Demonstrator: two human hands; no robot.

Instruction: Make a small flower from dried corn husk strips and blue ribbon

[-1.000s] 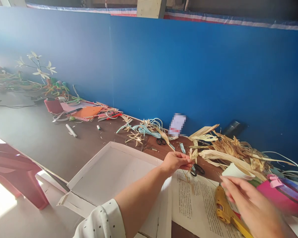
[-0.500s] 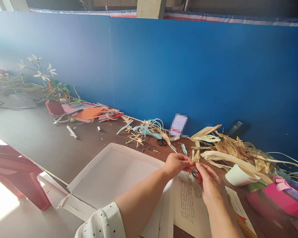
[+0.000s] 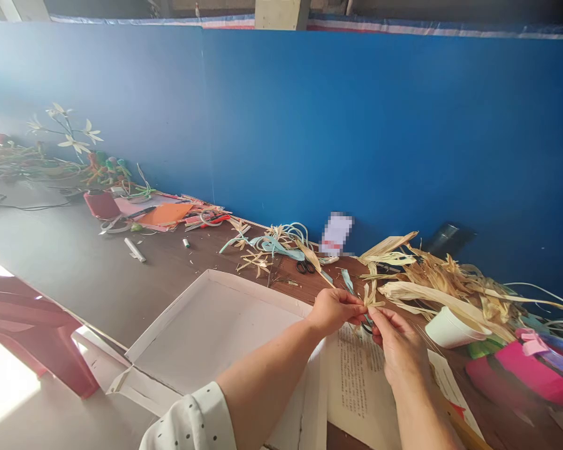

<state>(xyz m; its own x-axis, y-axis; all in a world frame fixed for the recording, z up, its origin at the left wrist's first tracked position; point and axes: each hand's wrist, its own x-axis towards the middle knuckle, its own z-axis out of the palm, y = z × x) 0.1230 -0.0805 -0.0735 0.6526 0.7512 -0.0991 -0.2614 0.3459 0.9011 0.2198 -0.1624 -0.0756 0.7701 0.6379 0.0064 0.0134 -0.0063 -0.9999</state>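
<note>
Both my hands meet over the printed sheet, pinching a small piece of dried corn husk (image 3: 370, 296) between them. My left hand (image 3: 336, 309) is closed, thumb and fingertips on the husk's left side. From the right, my right hand (image 3: 398, 340) grips the same piece with thumb and forefinger. The husk's pale strips stick up and outward above my fingertips. Partly hidden behind my hands, a dark-handled tool lies on the table. A heap of dried corn husks (image 3: 445, 281) spreads to the right, beside a tipped white cup (image 3: 455, 328).
A shallow white cardboard tray (image 3: 164, 319) lies left of my arms, with a printed sheet (image 3: 354, 387) under my hands. Black-handled scissors (image 3: 305, 267) and husk flowers (image 3: 258, 262) lie farther back. A pink bag (image 3: 511, 375) sits at right, a pink stool (image 3: 32, 331) at left. A blue partition (image 3: 356, 125) rises behind.
The husk strips above my fingertips have spread a little wider to the right. My hands stay almost in place, and the view has shifted slightly.
</note>
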